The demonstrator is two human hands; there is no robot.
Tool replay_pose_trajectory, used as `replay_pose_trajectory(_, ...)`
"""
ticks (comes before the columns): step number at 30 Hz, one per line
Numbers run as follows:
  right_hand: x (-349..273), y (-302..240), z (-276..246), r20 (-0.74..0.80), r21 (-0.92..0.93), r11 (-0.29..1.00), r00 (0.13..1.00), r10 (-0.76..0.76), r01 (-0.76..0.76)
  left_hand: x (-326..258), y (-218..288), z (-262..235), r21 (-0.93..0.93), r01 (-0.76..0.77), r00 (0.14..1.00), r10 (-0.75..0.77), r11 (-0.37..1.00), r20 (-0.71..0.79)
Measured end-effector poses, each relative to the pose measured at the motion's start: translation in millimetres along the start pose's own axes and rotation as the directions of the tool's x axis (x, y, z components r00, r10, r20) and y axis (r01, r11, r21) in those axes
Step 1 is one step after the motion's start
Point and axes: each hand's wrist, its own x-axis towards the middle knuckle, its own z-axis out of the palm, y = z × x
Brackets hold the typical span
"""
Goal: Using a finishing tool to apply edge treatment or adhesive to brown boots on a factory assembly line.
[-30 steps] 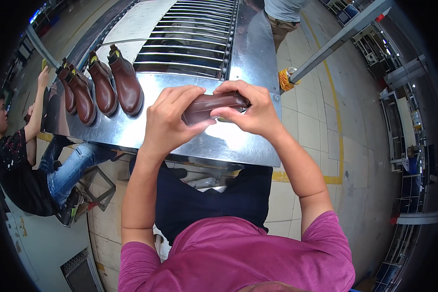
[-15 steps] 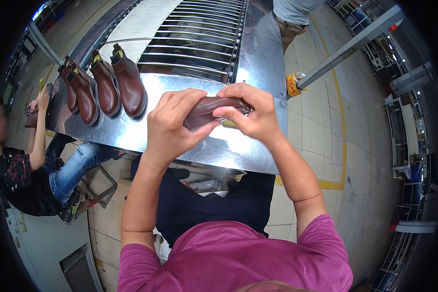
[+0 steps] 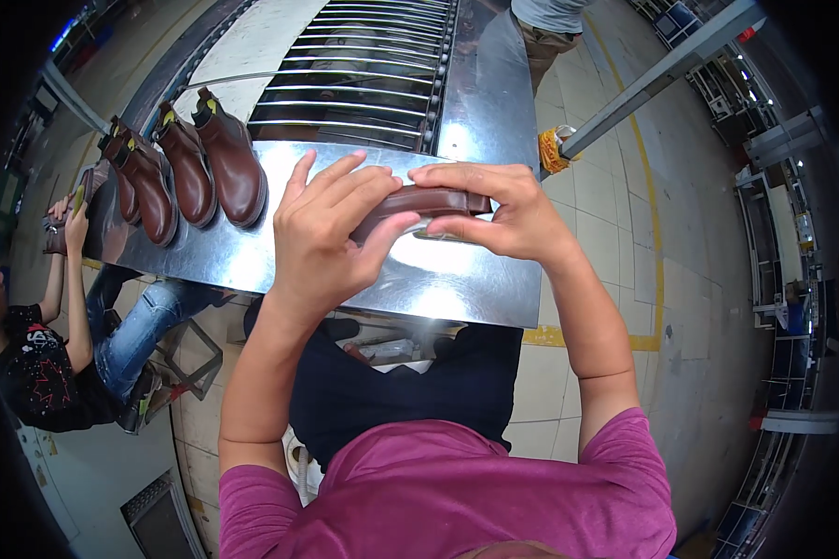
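— What have you got hold of there?

— A brown shoe [image 3: 419,203]. My left hand [image 3: 331,233] is wrapped over its near end, fingers curled across the top and thumb tucked beneath. My right hand [image 3: 503,212] pinches the far end, fingertips on top and thumb under. Both are closed on it, neither spread wide.

— Where is it sitting?

— Not sitting at all, as far as I can tell. It hangs between my hands just above the shiny metal table [image 3: 475,298], with its reflection showing below my right thumb.

— And the rest of the pairs?

— Three brown ankle boots [image 3: 191,168] stand in a row well off to the left of my left hand, toes toward me. Beyond my knuckles run the steel rollers [image 3: 364,84] of the line. Further left, another person's hand [image 3: 73,219] holds something at the table's end.

— How would you handle it properly?

— I'd judge the grip should stay light, pads rather than nails, since polished leather marks easily. I'd keep both wrists level so the shoe turns evenly, hold it clear of the metal edge, and support the sole with my thumbs rather than squeeze the upper.

— Can you see the inside of it?

— No, my fingers cover most of it.
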Motion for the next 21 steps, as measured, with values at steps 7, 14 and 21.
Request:
replay_pose_trajectory(7,-2,1,20,-0.183,-0.098,0.993,0.980,-0.076,0.058,-3,-5,4,-0.042,0.014,0.999,-0.016,0.999,-0.050)
replay_pose_trajectory(14,9,3,14,-0.240,-0.116,0.990,0.965,-0.107,0.081,2,-9,3,-0.056,-0.017,0.998,0.013,0.998,-0.066)
replay_pose_trajectory(21,36,25,0,-0.290,-0.136,0.964,0.940,0.182,-0.228,-11,9,0,-0.004,0.278,0.957,-0.277,0.961,0.081)
